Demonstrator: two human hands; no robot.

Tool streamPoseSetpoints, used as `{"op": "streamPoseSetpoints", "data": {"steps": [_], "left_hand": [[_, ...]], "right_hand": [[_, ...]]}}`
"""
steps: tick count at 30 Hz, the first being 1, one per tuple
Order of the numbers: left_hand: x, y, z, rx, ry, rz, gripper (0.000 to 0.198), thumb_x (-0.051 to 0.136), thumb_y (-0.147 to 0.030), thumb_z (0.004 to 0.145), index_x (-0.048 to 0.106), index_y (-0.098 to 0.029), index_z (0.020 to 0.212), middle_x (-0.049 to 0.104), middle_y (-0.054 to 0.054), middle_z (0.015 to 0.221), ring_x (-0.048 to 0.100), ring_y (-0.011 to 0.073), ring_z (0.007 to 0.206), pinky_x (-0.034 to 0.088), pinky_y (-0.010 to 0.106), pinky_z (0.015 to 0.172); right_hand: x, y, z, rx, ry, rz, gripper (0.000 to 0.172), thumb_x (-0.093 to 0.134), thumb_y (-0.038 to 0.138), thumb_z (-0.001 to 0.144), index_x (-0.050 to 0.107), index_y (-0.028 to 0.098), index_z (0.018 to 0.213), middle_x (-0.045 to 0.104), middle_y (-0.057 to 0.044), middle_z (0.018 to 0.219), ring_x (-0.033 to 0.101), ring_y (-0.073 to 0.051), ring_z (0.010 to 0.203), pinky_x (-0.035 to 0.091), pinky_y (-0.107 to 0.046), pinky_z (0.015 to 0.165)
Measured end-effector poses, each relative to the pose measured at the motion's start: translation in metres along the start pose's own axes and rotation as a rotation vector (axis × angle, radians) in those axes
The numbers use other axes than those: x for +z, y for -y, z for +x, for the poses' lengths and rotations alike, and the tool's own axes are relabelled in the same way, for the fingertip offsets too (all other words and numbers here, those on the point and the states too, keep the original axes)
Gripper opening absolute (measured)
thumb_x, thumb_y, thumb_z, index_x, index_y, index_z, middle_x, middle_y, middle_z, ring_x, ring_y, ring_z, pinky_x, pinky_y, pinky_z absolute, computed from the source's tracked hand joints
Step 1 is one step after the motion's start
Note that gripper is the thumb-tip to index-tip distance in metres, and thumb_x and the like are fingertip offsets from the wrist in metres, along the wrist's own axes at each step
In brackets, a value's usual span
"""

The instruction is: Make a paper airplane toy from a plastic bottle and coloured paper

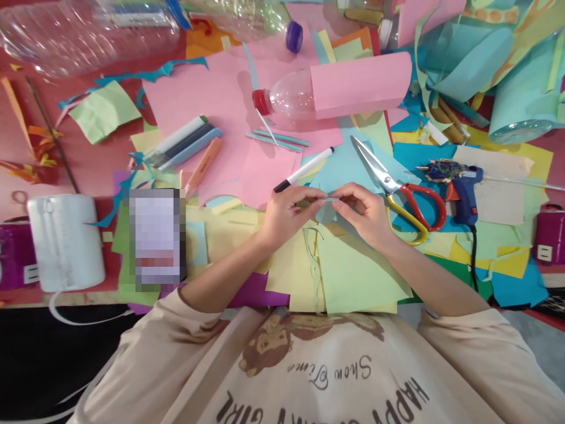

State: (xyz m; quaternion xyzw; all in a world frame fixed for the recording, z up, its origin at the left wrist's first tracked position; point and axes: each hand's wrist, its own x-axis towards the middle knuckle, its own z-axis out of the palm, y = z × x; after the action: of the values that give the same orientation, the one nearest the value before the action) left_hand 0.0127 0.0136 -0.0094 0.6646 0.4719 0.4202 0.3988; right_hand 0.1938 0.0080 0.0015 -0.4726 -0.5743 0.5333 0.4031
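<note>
Between my two hands is a thin light-blue paper strip (329, 199), pinched at both ends. My left hand (293, 213) holds its left end between closed fingers, and my right hand (362, 213) grips the right end. A white marker with a black cap (304, 169) lies just above my left hand. Scissors with red and yellow handles (391, 187) rest open beside my right hand. Above the marker, rolled blue paper strips (278, 139) lie on pink paper. Farther up, a clear bottle with a red cap (291, 97) is wrapped in pink paper.
A blue glue gun (465, 191) with its cord lies at the right. Several markers (183, 141) lie to the left, above a blurred phone (156, 235) and a white device (66, 241). Plastic bottles (88, 35) line the back. Green paper (362, 274) lies below my hands.
</note>
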Motion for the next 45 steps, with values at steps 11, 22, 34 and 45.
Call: {"op": "streamPoseSetpoints", "data": {"steps": [11,22,34,45], "left_hand": [[-0.0006,-0.0006,0.001,-0.035,0.017,-0.059,0.029,0.064,-0.046,0.086,0.073,-0.018,0.086,0.076,0.005,0.08,0.069,0.0119,0.067,0.05,0.018,0.05],[-0.0008,-0.0013,0.0006,-0.088,0.034,-0.066,0.032,0.064,-0.047,0.085,0.072,-0.016,0.084,0.076,0.005,0.079,0.068,0.0117,0.066,0.049,0.018,0.05],[-0.0008,-0.0017,0.0007,0.039,0.002,-0.012,0.018,0.064,-0.031,0.088,0.072,-0.017,0.083,0.076,0.003,0.078,0.068,0.0105,0.069,0.05,0.018,0.056],[-0.0023,-0.0031,0.0012,0.253,0.003,0.144,0.007,0.062,-0.018,0.087,0.068,-0.017,0.082,0.073,-0.001,0.073,0.065,0.0082,0.065,0.054,0.02,0.067]], "right_hand": [[0.0,-0.0013,0.0004,-0.026,0.0,0.016,0.014,0.067,0.036,0.086,0.066,0.022,0.082,0.064,0.0,0.079,0.061,-0.013,0.075,0.05,-0.027,0.069],[-0.0005,-0.0017,-0.0004,-0.104,-0.028,-0.028,0.005,0.064,0.026,0.087,0.066,0.022,0.084,0.064,0.001,0.081,0.062,-0.012,0.077,0.052,-0.027,0.07],[-0.0005,-0.0019,-0.0002,-0.129,-0.035,-0.053,0.005,0.064,0.025,0.087,0.067,0.023,0.083,0.065,0.0,0.081,0.062,-0.013,0.078,0.052,-0.027,0.071],[-0.0016,-0.0022,0.0005,-0.23,-0.01,-0.111,0.009,0.062,0.018,0.088,0.067,0.024,0.083,0.064,0.001,0.077,0.061,-0.013,0.075,0.05,-0.028,0.069]]}}
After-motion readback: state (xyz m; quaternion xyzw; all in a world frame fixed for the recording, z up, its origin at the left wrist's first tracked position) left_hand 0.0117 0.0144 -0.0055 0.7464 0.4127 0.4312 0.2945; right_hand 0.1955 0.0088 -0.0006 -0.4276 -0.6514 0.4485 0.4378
